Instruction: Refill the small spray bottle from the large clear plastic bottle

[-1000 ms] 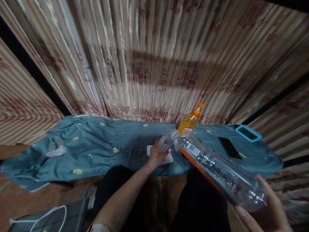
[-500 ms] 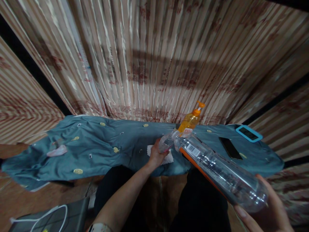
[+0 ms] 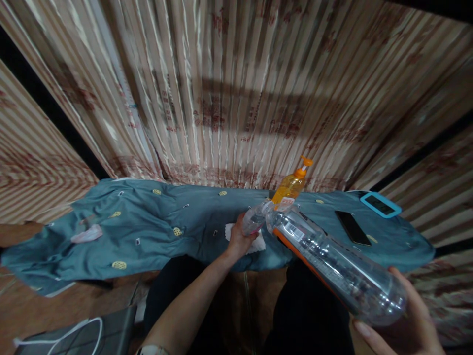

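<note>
My left hand [image 3: 241, 240] is closed around a small clear plastic bottle [image 3: 254, 217], tilted up to the right. My right hand [image 3: 410, 315] grips the base end of a large clear plastic bottle [image 3: 340, 266] with an orange-edged label. The big bottle slants down to the left, its neck meeting the small bottle's mouth; whether the rims touch I cannot tell. Just behind the two necks stands an orange pump bottle [image 3: 290, 186] of yellow liquid. Partly hidden under my left hand lies a white tissue [image 3: 260, 243].
A teal patterned cloth [image 3: 155, 217] covers the long table. Toward its right end lie a black phone [image 3: 353, 228] and a blue-framed device [image 3: 380, 204]. At the left is a crumpled, pale plastic piece [image 3: 87, 233]. Below left, a white cable [image 3: 100, 330] rests on a dark surface. A pleated curtain [image 3: 229, 98] hangs behind.
The base end of the large bottle, with my right hand, has shifted slightly left. My left hand and the small bottle stay nearly in place.
</note>
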Demonstrator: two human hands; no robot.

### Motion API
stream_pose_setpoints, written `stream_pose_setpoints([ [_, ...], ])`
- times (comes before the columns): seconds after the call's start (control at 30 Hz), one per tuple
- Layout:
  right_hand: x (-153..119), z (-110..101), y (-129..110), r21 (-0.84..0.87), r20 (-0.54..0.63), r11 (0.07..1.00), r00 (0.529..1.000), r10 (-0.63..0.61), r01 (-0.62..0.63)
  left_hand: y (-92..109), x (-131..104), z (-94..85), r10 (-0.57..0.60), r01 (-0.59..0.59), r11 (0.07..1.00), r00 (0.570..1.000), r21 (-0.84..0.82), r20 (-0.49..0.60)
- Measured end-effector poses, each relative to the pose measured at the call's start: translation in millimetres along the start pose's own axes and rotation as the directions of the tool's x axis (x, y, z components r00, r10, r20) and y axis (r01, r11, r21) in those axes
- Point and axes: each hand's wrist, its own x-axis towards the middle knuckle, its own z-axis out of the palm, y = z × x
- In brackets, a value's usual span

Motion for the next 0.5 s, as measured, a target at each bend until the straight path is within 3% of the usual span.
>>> stream_pose_setpoints([
  [0.1,2,0,0,-0.011,-0.002,0.999,0.999,-0.033,0.033,0,0,-0.5,0.006,-0.006,1.0,1.0,0.01,0.004],
  [0.27,0,6,-15,-0.017,-0.056,1.0,0.998,0.016,-0.017,4,0,-1.5,-0.014,0.014,1.0,1.0,0.028,0.001],
  [0.5,1,1,4,0.074,-0.001,0.993,0.996,0.088,-0.088,7,-2,-1.6,-0.016,0.016,1.0,1.0,0.023,0.005],
])
